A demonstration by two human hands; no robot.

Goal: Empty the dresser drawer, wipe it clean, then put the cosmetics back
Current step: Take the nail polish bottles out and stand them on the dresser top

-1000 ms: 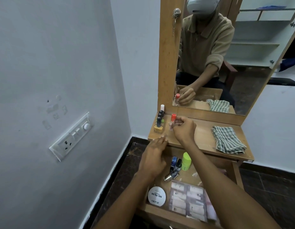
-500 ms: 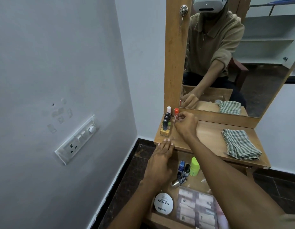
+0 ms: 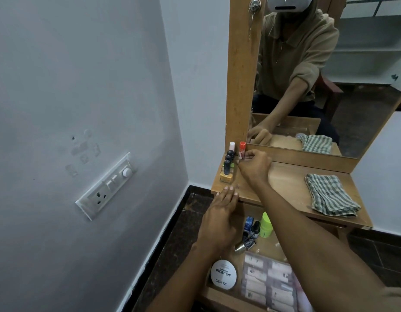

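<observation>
My right hand [image 3: 254, 165] pinches a small bottle with an orange-red cap [image 3: 242, 149] standing at the back left of the dresser top [image 3: 285, 183], next to a row of nail polish bottles [image 3: 227, 167]. My left hand [image 3: 219, 218] hovers flat, fingers apart, over the left of the open drawer [image 3: 224, 299], fingertips at the dresser top's front edge. In the drawer lie a white round nail polish remover tub [image 3: 223, 274], a green container [image 3: 266, 225], small dark bottles [image 3: 251, 228], a silver tube [image 3: 244, 244] and a clear compartment box [image 3: 268, 282].
A folded checked cloth [image 3: 330, 198] lies on the right of the dresser top. The mirror [image 3: 318, 86] stands behind it, reflecting a person. A wall with a switch plate [image 3: 106, 185] is close on the left. Dark floor surrounds the dresser.
My right hand has carried the orange-capped bottle back toward the mirror and set it beside the bottle row. The left hand has stayed over the drawer. The camera has shifted left.
</observation>
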